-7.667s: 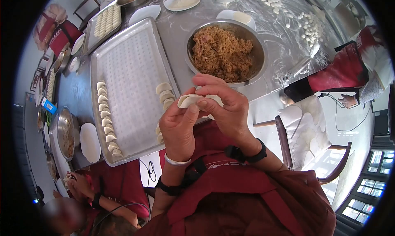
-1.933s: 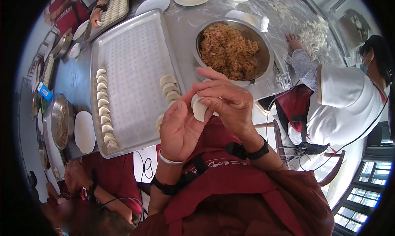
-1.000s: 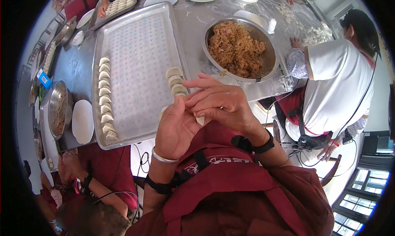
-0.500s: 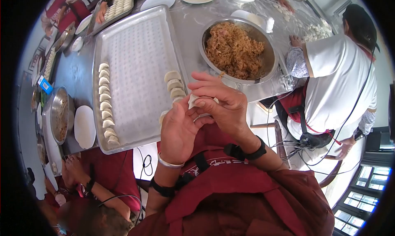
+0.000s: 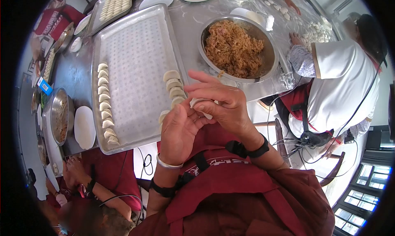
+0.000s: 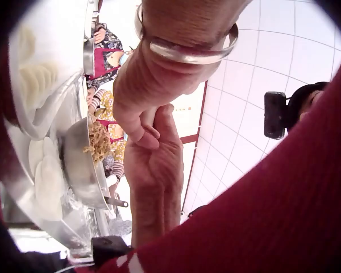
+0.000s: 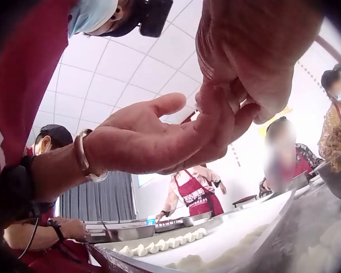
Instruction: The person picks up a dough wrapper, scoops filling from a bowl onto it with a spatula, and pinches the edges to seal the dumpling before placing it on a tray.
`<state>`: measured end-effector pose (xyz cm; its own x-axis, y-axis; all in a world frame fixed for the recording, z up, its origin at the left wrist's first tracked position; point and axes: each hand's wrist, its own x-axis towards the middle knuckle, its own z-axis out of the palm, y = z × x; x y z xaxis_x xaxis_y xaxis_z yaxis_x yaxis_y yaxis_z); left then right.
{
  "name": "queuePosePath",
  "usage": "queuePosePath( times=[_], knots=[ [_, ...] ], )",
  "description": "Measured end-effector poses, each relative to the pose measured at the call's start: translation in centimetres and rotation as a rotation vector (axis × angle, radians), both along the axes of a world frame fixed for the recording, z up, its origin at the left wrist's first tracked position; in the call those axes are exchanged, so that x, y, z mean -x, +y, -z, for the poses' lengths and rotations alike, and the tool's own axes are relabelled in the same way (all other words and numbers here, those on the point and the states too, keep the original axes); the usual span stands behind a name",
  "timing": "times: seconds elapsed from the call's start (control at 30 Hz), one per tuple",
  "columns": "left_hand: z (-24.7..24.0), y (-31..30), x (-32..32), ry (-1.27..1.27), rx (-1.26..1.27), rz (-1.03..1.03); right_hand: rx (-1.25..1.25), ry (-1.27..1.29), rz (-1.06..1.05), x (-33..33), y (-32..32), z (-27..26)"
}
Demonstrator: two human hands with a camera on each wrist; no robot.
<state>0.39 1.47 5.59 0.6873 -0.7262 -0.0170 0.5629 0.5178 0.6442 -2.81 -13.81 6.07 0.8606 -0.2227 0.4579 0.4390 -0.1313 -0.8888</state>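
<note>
- Between right hand (image 5: 224, 102) and left hand (image 5: 177, 129): one pale dumpling (image 5: 196, 100)
- Pinched by the right, thumb on top
- Close against the left's fingers too, can't tell if gripped there
- Past the left: tray (image 5: 131, 63) with rows of dumplings (image 5: 175, 91)
- Beyond the right: bowl (image 5: 269, 57) of brown filling (image 5: 232, 51)
</note>
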Motion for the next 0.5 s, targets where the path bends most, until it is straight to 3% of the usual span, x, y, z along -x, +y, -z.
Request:
queuePosePath(
  times=[0.07, 0.5],
  knots=[
    [0.11, 0.03, -0.01, -0.015, -0.019, 0.006, 0.115, -0.032, -0.048, -0.25, -0.85, 0.76],
    [0.75, 0.48, -0.44, -0.064, -0.098, 0.070, 0.179, -0.036, -0.085, -0.23, -1.06, 0.57]
  ],
)
